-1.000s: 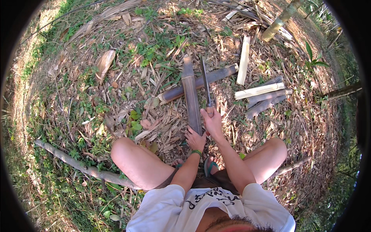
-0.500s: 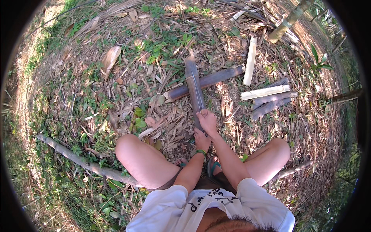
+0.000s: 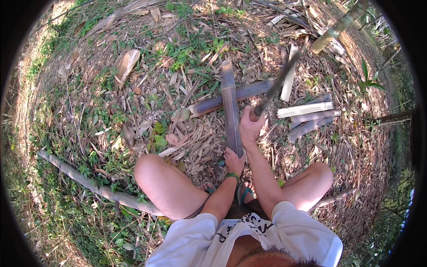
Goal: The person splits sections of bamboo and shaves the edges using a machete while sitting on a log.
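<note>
My left hand (image 3: pixel 234 161) is wrapped round the near end of a dark bamboo piece (image 3: pixel 230 107). That piece points away from me, its middle lying across a thicker bamboo length (image 3: pixel 209 106) on the ground. Raised just right of it, my right hand (image 3: pixel 251 127) grips the brown handle of a machete (image 3: pixel 279 83). The long dark blade slants up and to the right, apart from the bamboo, and hides the right end of the crosswise length. A thin lengthwise line shows on the bamboo in my left hand.
Several split bamboo strips (image 3: pixel 311 116) are piled on the right, and a pale strip (image 3: pixel 289 75) lies behind them. A thin trunk (image 3: pixel 340 27) rises at the far right. A long branch (image 3: pixel 95 187) lies by my left knee. Dry leaves and green plants cover the ground.
My right hand has lifted the machete off the bamboo and swung its blade up and to the right. The held bamboo has shifted slightly right; my left hand keeps hold of its near end.
</note>
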`<action>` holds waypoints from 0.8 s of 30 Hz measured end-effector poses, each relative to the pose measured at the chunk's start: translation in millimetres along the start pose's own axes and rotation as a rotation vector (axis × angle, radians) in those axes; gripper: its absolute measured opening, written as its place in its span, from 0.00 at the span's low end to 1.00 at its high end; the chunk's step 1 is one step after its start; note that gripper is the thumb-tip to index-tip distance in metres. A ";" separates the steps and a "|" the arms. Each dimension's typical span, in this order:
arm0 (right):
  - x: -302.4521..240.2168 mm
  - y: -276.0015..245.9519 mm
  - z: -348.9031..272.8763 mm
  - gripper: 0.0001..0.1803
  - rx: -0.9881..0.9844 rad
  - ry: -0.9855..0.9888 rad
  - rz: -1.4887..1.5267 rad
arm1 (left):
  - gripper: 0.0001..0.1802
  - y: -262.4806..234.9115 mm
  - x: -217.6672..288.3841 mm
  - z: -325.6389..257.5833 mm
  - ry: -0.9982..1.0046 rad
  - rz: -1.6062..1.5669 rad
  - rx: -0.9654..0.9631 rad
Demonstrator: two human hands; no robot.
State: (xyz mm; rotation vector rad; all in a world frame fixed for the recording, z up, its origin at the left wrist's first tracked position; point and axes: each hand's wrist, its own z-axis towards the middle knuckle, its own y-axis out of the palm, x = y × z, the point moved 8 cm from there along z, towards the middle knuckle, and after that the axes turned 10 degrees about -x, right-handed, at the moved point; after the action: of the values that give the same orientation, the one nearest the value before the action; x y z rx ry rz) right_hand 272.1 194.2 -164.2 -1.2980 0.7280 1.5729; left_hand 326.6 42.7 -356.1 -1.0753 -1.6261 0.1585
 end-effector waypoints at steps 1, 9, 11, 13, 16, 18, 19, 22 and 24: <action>103.6 -0.5 -24.6 0.20 -0.531 0.485 -0.627 | 0.48 4.4 10.2 -5.6 0.031 0.019 0.003; 109.3 8.7 -46.1 0.19 -0.642 0.613 -0.497 | 0.43 -1.9 -7.2 -1.9 -0.067 0.001 -0.100; 116.0 3.7 -35.8 0.13 -0.667 0.797 -0.291 | 0.44 -1.5 -1.2 2.4 -0.037 -0.009 -0.109; 121.1 -5.2 -26.8 0.12 -0.677 0.890 -0.065 | 0.48 4.1 -5.5 5.9 -0.003 -0.060 -0.144; 95.8 -6.5 -6.2 0.14 -0.782 0.929 -0.017 | 0.51 2.6 -30.3 10.4 -0.047 -0.123 -0.180; 88.7 -9.6 -2.9 0.16 -0.744 0.860 -0.032 | 0.52 4.3 -36.3 14.7 -0.055 -0.173 -0.225; 87.1 -10.2 -12.4 0.16 -0.676 0.858 -0.005 | 0.53 5.4 -38.8 14.8 -0.048 -0.187 -0.252; 89.6 -18.8 -40.4 0.17 -0.497 0.844 -0.026 | 0.54 7.0 -38.5 15.1 -0.014 -0.217 -0.324; 95.1 -22.6 -37.7 0.16 -0.507 0.882 -0.047 | 0.56 9.2 -35.7 15.9 0.027 -0.223 -0.367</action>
State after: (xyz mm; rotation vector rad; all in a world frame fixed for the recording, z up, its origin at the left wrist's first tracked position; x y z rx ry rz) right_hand 308.0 197.1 -262.6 -2.4255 0.8222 1.1315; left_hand 317.0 29.5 -392.7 -1.1513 -1.7784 -0.3124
